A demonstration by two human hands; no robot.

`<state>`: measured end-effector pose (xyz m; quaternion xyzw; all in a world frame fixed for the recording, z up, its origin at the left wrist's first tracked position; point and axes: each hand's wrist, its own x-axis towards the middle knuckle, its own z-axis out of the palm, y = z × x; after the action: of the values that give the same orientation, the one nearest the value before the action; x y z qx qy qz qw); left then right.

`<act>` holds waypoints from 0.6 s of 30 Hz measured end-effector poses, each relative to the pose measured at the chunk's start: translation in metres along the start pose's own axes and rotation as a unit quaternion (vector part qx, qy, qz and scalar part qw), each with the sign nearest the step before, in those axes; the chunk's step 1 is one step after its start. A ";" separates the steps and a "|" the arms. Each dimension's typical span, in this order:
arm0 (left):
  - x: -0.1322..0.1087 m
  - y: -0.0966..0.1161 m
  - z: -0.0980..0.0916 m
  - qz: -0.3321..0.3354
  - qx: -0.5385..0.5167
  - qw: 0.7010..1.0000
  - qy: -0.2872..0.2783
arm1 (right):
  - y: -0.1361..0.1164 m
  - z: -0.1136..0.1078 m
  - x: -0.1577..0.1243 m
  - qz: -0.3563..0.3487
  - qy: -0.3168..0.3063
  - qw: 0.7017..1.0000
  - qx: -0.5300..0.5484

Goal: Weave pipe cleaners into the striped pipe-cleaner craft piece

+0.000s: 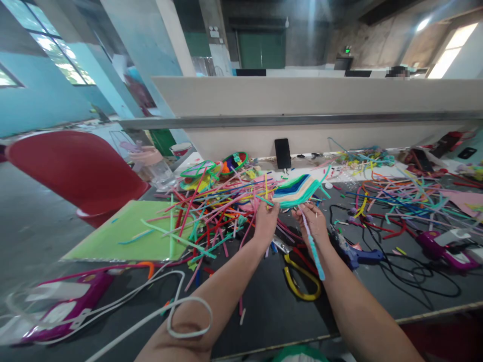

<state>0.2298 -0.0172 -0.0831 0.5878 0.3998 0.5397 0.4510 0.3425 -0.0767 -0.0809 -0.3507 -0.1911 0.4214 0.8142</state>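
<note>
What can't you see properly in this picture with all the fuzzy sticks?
Head view, the only one:
- Fingertips of the left hand and right hand: hidden behind the hands' own backs and the striped fuzzy piece.
- Yellow scissors: blades hidden under the right forearm.
- Pink tool: smeared near the left edge, too blurry to name.
- Blurred patch above the far wall: unreadable.
</note>
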 end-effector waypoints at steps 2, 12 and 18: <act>0.005 -0.001 -0.004 0.069 0.106 0.991 0.041 | 0.000 0.001 -0.001 -0.006 0.003 1.000 -0.014; 0.005 0.033 -0.007 0.033 -0.068 0.995 -0.069 | 0.004 0.001 -0.003 0.015 -0.005 0.998 -0.069; 0.005 0.045 -0.006 -0.004 -0.129 0.988 -0.081 | 0.015 -0.005 -0.004 0.032 -0.048 0.990 -0.127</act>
<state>0.2232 -0.0245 -0.0387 0.5647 0.2911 0.5354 0.5565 0.3347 -0.0756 -0.0954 -0.4367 -0.2702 0.4358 0.7392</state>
